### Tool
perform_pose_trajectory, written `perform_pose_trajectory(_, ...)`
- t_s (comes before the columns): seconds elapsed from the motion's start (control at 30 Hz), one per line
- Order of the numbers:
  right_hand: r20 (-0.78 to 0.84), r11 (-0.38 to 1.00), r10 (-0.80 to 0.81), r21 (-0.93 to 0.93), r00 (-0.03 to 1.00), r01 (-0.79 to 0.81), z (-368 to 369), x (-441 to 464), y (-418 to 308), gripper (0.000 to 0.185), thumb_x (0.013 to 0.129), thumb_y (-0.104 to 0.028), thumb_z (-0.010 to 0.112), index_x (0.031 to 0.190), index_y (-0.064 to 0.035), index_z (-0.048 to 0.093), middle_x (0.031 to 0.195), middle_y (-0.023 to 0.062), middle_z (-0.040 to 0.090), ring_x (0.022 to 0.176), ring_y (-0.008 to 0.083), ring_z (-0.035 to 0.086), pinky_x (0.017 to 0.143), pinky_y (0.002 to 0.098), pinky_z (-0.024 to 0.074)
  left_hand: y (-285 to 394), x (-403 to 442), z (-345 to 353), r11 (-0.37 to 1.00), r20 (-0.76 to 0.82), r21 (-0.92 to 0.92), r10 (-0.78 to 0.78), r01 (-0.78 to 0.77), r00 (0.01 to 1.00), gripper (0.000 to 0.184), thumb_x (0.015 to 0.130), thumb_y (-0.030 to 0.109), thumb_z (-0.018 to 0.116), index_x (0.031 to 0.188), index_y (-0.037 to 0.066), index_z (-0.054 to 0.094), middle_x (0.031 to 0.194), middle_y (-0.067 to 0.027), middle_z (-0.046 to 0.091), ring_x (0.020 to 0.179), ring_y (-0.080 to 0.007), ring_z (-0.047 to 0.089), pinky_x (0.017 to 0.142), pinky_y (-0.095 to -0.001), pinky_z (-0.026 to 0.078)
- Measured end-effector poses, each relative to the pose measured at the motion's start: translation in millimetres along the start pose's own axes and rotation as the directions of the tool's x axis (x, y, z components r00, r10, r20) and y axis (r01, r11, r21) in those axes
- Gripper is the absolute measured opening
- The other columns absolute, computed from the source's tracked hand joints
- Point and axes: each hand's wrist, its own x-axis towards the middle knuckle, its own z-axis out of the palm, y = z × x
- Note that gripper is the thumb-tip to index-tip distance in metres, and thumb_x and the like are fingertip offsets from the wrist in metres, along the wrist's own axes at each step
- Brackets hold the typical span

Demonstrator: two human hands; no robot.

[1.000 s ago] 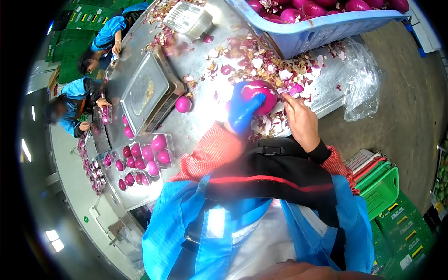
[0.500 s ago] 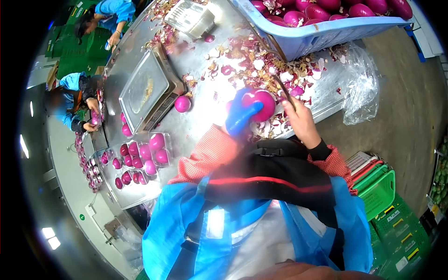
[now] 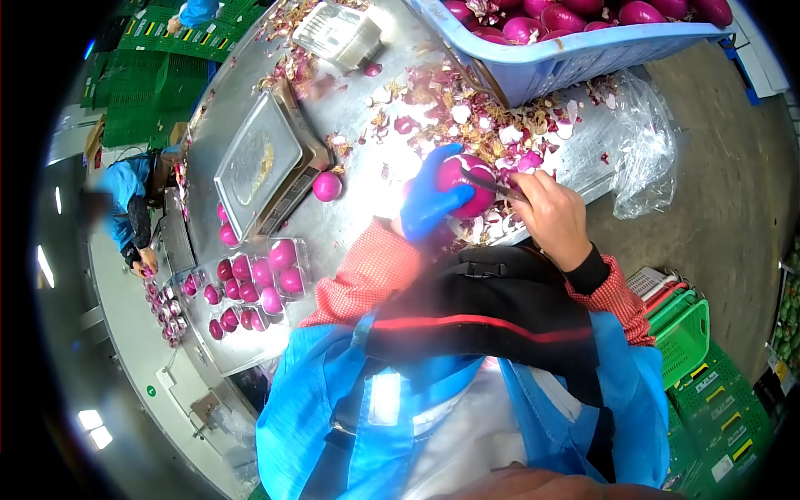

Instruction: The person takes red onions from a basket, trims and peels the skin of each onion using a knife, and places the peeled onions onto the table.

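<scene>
In a blue glove, my left hand [image 3: 433, 200] grips a shiny red onion [image 3: 472, 200] over the metal table, with thumb and fingers around its left side. My bare right hand [image 3: 553, 215] is closed on the handle of a knife [image 3: 492, 185]. The dark blade lies against the onion's upper face. Under and beyond the onion, dry skins and peelings [image 3: 508, 133] are scattered on the table. A single peeled onion [image 3: 327, 187] rests to the left, beside the weighing scale [image 3: 262, 162].
A blue crate [image 3: 575, 62] of red onions stands at the far right. Clear trays of onions [image 3: 279, 265] sit at the left, and a plastic container [image 3: 337, 35] at the back. Crumpled plastic film [image 3: 646, 154] hangs over the right edge. A co-worker [image 3: 129, 200] works across the table.
My right hand has brought the knife from beside the onion onto its surface. The left hand keeps its hold. A co-worker at upper left has moved mostly out of view.
</scene>
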Motion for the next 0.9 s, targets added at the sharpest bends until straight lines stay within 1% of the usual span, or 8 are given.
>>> perform_pose_trajectory(0.33,-0.009,0.992,0.052,-0.113,0.999,-0.053,-0.5,-12.4,12.5,0.03,0.075,-0.017,0.076,0.1,-0.0115,0.062,0.084,0.007,0.057,0.068,0.0257,0.063,0.058,0.0349,0.05,13.9,-0.1,2.7,0.978,0.038,0.206,0.029,-0.036,0.999,0.083,0.077,0.014,0.076,0.148,0.008,0.034,0.131,-0.0113,0.052,0.117,-0.0214,0.055,0.102,-0.0349,0.046)
perform_pose_trajectory(0.43,-0.032,0.982,0.164,0.103,0.986,-0.16,15.6,-17.6,12.3,0.019,0.087,-0.023,0.067,0.098,-0.0076,0.063,0.084,0.0121,0.061,0.069,0.0322,0.063,0.061,0.0409,0.0495,20.8,-2.6,8.2,0.953,0.036,0.296,0.053,-0.062,0.998,0.087,0.075,0.014,0.077,0.149,0.01,0.032,0.131,-0.0114,0.05,0.118,-0.0223,0.054,0.102,-0.0356,0.045)
perform_pose_trajectory(0.53,0.226,0.823,0.428,0.301,0.875,-0.481,36.4,-20.8,27.8,0.029,0.098,-0.031,0.054,0.098,-0.0033,0.063,0.081,0.0178,0.063,0.07,0.039,0.061,0.064,0.0466,0.0476,15.2,-1.9,10.1,0.967,0.046,0.242,0.071,-0.081,0.996,0.092,0.074,0.014,0.078,0.151,0.012,0.028,0.129,-0.012,0.051,0.119,-0.0238,0.053,0.103,-0.0366,0.044)
perform_pose_trajectory(0.57,0.24,0.824,0.436,0.283,0.868,-0.492,37.1,-22.7,31.8,0.032,0.099,-0.033,0.052,0.098,-0.0028,0.063,0.08,0.0188,0.063,0.071,0.04,0.061,0.064,0.0473,0.047,14.5,-2.8,13.0,0.971,0.045,0.226,0.067,-0.076,0.997,0.093,0.074,0.014,0.078,0.152,0.013,0.027,0.13,-0.0123,0.051,0.12,-0.0243,0.053,0.103,-0.0369,0.044)
perform_pose_trajectory(0.63,0.277,0.828,0.437,0.249,0.856,-0.503,26.0,-14.6,29.3,0.038,0.101,-0.036,0.047,0.099,-0.0018,0.064,0.078,0.0209,0.063,0.073,0.0421,0.06,0.065,0.0487,0.0458,11.7,-8.8,20.0,0.979,0.026,0.192,0.061,-0.064,0.998,0.095,0.074,0.015,0.078,0.153,0.013,0.025,0.13,-0.0129,0.05,0.12,-0.0252,0.053,0.104,-0.0375,0.044)
perform_pose_trajectory(0.77,0.178,0.737,0.38,0.535,0.908,-0.413,13.4,1.5,1.5,0.034,0.097,-0.032,0.058,0.108,-0.0006,0.065,0.089,0.0171,0.069,0.082,0.036,0.066,0.071,0.0418,0.05,7.8,0.7,11.7,0.978,0.071,0.196,0.061,-0.074,0.996,0.097,0.075,0.019,0.079,0.154,0.012,0.023,0.138,-0.0147,0.045,0.126,-0.0264,0.048,0.107,-0.0388,0.041)
perform_pose_trajectory(0.8,0.254,0.768,0.385,0.444,0.887,-0.461,5.2,6.1,-3.3,0.036,0.091,-0.029,0.067,0.114,-0.0006,0.064,0.092,0.0157,0.07,0.082,0.0321,0.069,0.072,0.0377,0.0522,6.6,0.9,8.9,0.979,0.088,0.189,0.065,-0.081,0.994,0.097,0.076,0.021,0.079,0.154,0.011,0.023,0.14,-0.0147,0.044,0.128,-0.0262,0.047,0.108,-0.0387,0.04)
perform_pose_trajectory(0.9,0.047,0.883,0.218,0.416,0.975,-0.217,12.0,7.4,1.0,0.039,0.086,-0.026,0.072,0.115,-0.0018,0.063,0.091,0.0167,0.07,0.078,0.031,0.069,0.068,0.0359,0.0534,7.5,1.4,3.6,0.984,0.136,0.161,0.056,-0.078,0.989,0.095,0.078,0.027,0.078,0.154,0.008,0.023,0.144,-0.0146,0.041,0.131,-0.0256,0.044,0.11,-0.0387,0.037)
